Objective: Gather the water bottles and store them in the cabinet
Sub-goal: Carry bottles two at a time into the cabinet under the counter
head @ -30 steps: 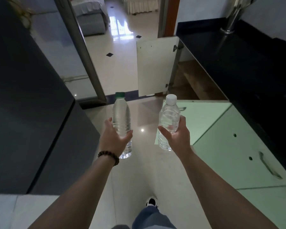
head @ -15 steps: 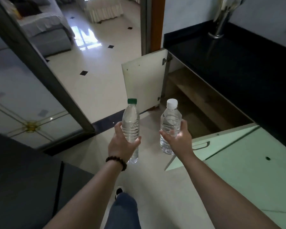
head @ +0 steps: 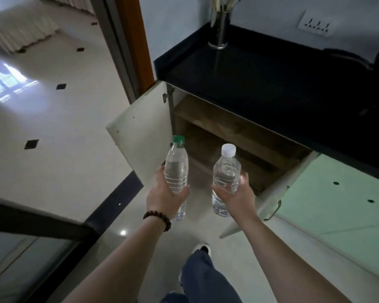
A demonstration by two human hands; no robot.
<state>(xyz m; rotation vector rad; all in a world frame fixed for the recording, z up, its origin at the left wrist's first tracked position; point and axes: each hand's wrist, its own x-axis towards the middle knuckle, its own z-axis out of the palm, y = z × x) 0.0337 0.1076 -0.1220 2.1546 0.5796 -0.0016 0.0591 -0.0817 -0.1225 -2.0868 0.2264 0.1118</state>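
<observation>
My left hand [head: 162, 196] grips a clear water bottle with a green cap [head: 176, 169], held upright. My right hand [head: 239, 196] grips a second clear bottle with a white cap [head: 227, 171], also upright. Both bottles hang in front of the open cabinet [head: 232, 136] under the black counter. Its wooden shelf and dark lower compartment show between two open doors. The cabinet's floor is partly hidden behind the bottles.
The left cabinet door [head: 140, 132] swings out toward the doorway; the right door [head: 269, 193] juts forward next to my right hand. A steel vase [head: 220, 29] stands on the black counter [head: 282, 84]. Pale green cabinet fronts [head: 337, 204] run along the right. A dark glass-fronted unit [head: 31, 237] is at lower left.
I have walked closer to the cabinet, so its open interior now fills the middle of the view. Both hands still hold their bottles upright, now nearer the opening.
</observation>
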